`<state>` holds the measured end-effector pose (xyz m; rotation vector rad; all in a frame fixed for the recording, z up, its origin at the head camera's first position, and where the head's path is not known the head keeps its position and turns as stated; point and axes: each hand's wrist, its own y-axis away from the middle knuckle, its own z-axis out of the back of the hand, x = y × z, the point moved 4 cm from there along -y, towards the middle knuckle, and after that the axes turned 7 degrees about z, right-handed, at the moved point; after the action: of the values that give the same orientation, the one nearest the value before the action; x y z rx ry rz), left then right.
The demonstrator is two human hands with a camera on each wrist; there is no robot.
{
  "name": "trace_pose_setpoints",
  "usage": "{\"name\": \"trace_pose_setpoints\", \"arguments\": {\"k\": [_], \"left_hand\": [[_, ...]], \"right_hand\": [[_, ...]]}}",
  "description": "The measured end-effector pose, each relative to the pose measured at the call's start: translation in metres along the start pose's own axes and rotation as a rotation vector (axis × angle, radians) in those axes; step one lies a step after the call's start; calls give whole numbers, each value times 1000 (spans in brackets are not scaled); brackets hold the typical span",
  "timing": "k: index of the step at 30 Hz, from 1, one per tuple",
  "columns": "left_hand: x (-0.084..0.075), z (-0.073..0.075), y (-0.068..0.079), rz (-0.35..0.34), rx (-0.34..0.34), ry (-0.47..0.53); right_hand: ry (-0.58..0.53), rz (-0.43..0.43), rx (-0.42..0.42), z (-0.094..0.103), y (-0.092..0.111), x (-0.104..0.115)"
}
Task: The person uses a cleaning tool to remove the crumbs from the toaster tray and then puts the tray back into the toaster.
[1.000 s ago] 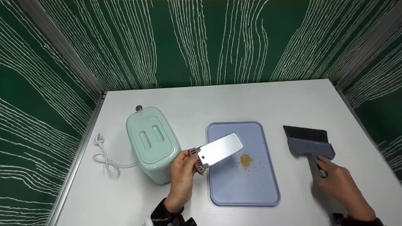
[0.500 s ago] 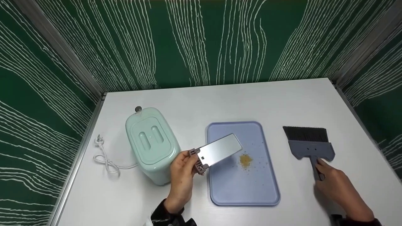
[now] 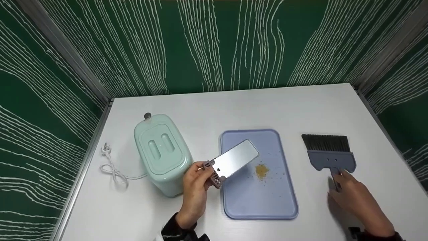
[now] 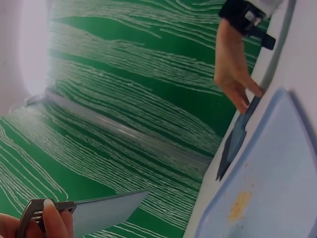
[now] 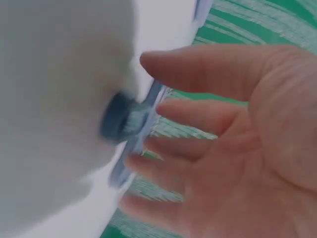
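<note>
My left hand [image 3: 194, 189] pinches the brown plastic end of a slim metal crumb tray [image 3: 236, 158] between thumb and fingers. The shiny plate tilts over the left side of a blue tray [image 3: 259, 205], above the table. A small heap of yellowish crumbs [image 3: 261, 171] lies on the blue tray, with specks around it. On the right, a grey hand brush [image 3: 331, 159] with black bristles lies on the table. My right hand [image 3: 356, 199] is over its handle; in the right wrist view that hand [image 5: 223, 139] has its fingers extended and spread, apart from the handle's end.
A mint-green toaster-like appliance [image 3: 161, 147] with a covered top stands left of the blue tray, close to my left hand. Its white cord and plug [image 3: 113, 172] lie farther left. Green walls with white lines [image 3: 227, 47] enclose the table's back and sides.
My right hand has loosened from the brush handle, its fingers opening, and has shifted slightly left. The brush now lies flat. The metal crumb tray has turned slightly in my left hand.
</note>
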<state>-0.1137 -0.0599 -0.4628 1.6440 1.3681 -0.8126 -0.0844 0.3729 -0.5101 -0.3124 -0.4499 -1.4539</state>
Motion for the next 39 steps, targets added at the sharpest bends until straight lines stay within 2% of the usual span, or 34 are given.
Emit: {"name": "trace_pose_setpoints", "arguments": {"k": [2,4,8,14,19,24,30,35,39], "left_hand": [[0,-2,1,6,26,5],[0,-3,2,11,52,3],[1,-5,4,10,92,-15],[3,-6,5,9,116,-13],[4,-7,6,26,108,-26],[5,-8,7,26,121,-46],[9,-11,11,36,153,-73],[13,-13,11,57,164,-110],[15,-15,12,58,197,-134]], "right_hand": [[-17,26,-61,3,1,16],[-46,88,-141,6,1,36],[-119,219,-241,8,-1,75],[-221,327,-306,4,-9,121],[-301,362,-278,0,-16,143],[-397,358,-207,-9,-18,157],[-551,372,-88,-28,-20,174],[-760,412,60,-45,-21,190],[-854,420,101,-52,-23,200]]}}
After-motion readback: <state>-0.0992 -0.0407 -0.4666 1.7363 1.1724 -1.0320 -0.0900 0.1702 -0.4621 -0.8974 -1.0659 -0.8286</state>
